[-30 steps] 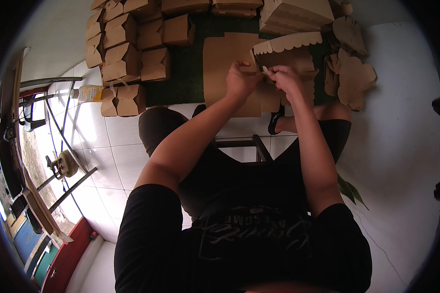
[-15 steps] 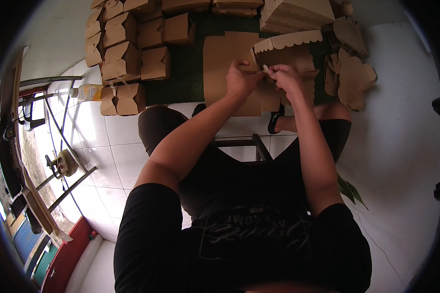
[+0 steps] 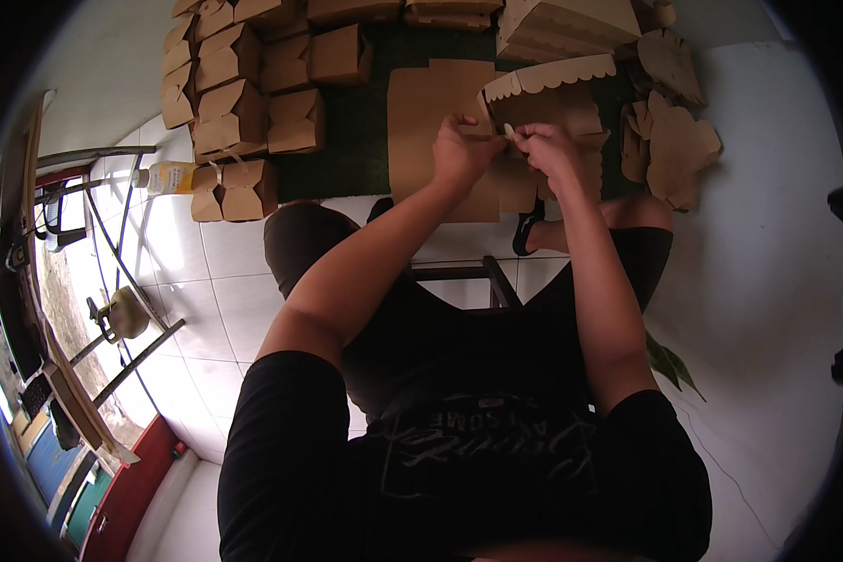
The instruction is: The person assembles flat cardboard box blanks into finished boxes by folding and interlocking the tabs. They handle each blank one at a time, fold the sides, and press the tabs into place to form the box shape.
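A partly folded brown cardboard box (image 3: pixel 551 105) with a scalloped edge is in front of me, one wall standing up. My left hand (image 3: pixel 464 152) is closed at its near left corner, thumb and fingers against the card. Opposite it, my right hand (image 3: pixel 547 150) pinches the same corner, where a small pale tab shows between the fingertips. The hands almost touch, and they hide part of the corner. Under and left of the box lies a flat brown cardboard sheet (image 3: pixel 421 112).
Several folded boxes (image 3: pixel 229 114) are stacked at the far left on a green mat (image 3: pixel 354 140). Scalloped blanks (image 3: pixel 571 28) are piled at the back, and more flat card pieces (image 3: pixel 674 155) lie at the right. A bottle with yellow contents (image 3: pixel 169 178) is left of the boxes.
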`<state>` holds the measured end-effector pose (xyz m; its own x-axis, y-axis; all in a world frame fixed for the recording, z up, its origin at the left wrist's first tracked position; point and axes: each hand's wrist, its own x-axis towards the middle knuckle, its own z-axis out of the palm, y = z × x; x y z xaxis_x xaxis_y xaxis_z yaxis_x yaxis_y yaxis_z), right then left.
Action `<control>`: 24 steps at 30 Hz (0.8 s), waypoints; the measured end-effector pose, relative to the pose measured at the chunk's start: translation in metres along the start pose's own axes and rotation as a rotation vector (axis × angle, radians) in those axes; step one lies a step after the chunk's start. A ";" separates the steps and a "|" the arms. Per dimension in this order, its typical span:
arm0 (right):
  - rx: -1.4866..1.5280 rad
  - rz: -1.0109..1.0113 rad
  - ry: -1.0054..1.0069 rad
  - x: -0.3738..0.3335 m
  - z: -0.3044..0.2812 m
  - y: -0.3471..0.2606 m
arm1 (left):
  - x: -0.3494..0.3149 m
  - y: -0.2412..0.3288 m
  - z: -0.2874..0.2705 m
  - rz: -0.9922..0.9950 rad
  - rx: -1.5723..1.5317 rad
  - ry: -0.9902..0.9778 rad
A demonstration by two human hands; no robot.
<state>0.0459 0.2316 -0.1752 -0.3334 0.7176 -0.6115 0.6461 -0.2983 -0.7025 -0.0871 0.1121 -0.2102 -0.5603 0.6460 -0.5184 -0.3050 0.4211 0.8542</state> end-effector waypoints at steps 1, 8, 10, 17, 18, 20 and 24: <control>0.001 0.001 -0.003 0.000 0.000 -0.001 | -0.001 0.000 0.000 0.007 0.005 0.009; 0.036 -0.004 0.016 -0.002 0.002 -0.004 | -0.003 0.004 -0.001 0.009 -0.005 -0.009; 0.030 -0.021 0.020 -0.004 0.003 -0.005 | -0.002 0.003 -0.001 0.011 -0.015 -0.033; 0.016 -0.024 0.024 -0.003 0.000 -0.007 | 0.003 -0.003 0.002 -0.013 -0.125 -0.081; 0.022 -0.037 0.015 -0.003 0.000 -0.007 | 0.003 -0.004 0.002 -0.041 -0.145 -0.089; 0.023 -0.034 0.022 -0.002 0.001 -0.006 | 0.001 -0.003 0.004 -0.069 -0.172 -0.095; 0.007 -0.065 0.015 0.000 0.001 -0.003 | -0.001 0.001 0.004 -0.115 -0.197 -0.115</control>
<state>0.0434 0.2319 -0.1729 -0.3645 0.7448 -0.5590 0.6186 -0.2551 -0.7432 -0.0842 0.1142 -0.2087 -0.4253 0.6741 -0.6038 -0.5122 0.3707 0.7747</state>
